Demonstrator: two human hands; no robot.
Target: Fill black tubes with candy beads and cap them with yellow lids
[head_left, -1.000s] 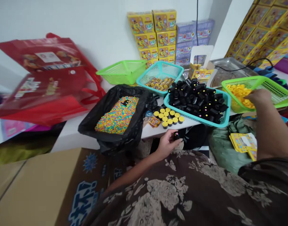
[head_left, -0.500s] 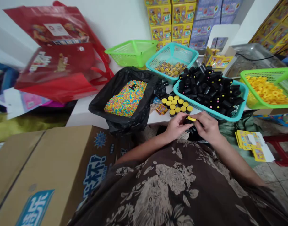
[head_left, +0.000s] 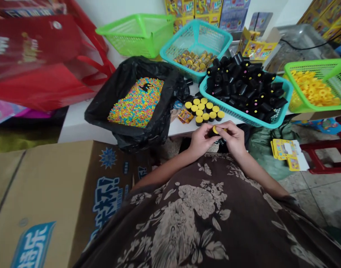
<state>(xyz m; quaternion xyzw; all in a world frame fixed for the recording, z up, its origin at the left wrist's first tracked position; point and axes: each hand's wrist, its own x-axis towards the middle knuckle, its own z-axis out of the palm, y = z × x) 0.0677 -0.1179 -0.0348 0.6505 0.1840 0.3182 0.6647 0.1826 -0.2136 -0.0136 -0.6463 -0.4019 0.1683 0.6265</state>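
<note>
Since both my hands meet at their fingertips, neither is nearer the small yellow-capped black piece (head_left: 215, 130): it sits between them, touching both. My left hand (head_left: 200, 141) is closed in a pinch on its left side; my right hand (head_left: 235, 139) grips from the right, thumb laid over the cap's edge. The yellow face looks mostly upward, tilted a little. Its long axis seems to run down from that face into my fingers, but they hide the dark body, so I cannot tell its exact slant.

Just beyond my left hand, a cluster of yellow-topped pieces (head_left: 205, 116) stands upright on the white table (head_left: 74, 124), faces up. Beyond my right hand lies the teal basket (head_left: 241, 115), heaped with black parts (head_left: 238, 83) pointing every way; farther right, the green basket (head_left: 318, 108) holds yellow rings (head_left: 315, 88).
</note>
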